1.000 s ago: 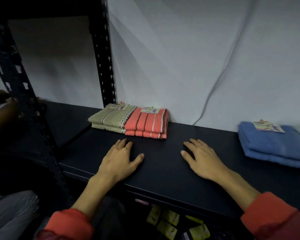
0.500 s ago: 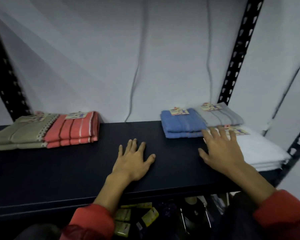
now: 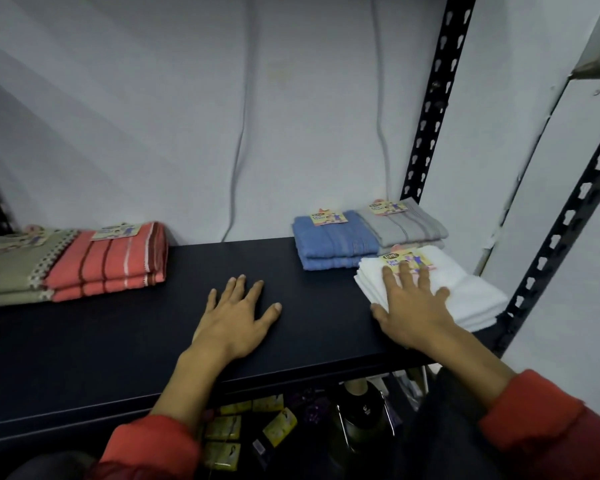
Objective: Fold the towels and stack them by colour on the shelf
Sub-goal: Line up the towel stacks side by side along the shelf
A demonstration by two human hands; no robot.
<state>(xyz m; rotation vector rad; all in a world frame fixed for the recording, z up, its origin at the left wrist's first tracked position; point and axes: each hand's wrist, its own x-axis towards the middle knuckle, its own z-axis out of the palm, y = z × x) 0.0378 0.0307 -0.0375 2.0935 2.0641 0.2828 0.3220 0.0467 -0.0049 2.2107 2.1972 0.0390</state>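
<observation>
1. The view has swung to the right since a second ago. Back then only the olive and coral piles and part of the blue one showed. Now the right end of the shelf point(image 3: 118, 341) shows too.

2. The right hand point(image 3: 413, 306) has moved. A second ago it lay flat on the bare dark shelf. Half a second ago it was reaching toward the right-hand piles. Now it rests on top of the white towels point(image 3: 465, 296), fingers spread and straight, with the thumb down by the near edge of the pile. It is not pinching anything.

3. The left hand point(image 3: 238, 317) is flat on the shelf with its fingers spread, in the gap between the piles, as it was before. It holds nothing.

4. Where the towels are: the olive towels point(image 3: 7, 271) and the coral striped towels point(image 3: 108, 265) sit side by side at the left, touching. The blue towels point(image 3: 333, 244) and the grey towels point(image 3: 402, 226) sit side by side at the back right. The white pile is in front of the grey one, just beside the blue.

5. What this means: every pile looks folded and is one colour only. I think the job is almost done, and the right hand is just patting the white pile flat or straight. That pile sits close to the shelf's right end, so a push could slide it off.

6. Small yellow packets point(image 3: 222, 427) lie on the level below.
</observation>
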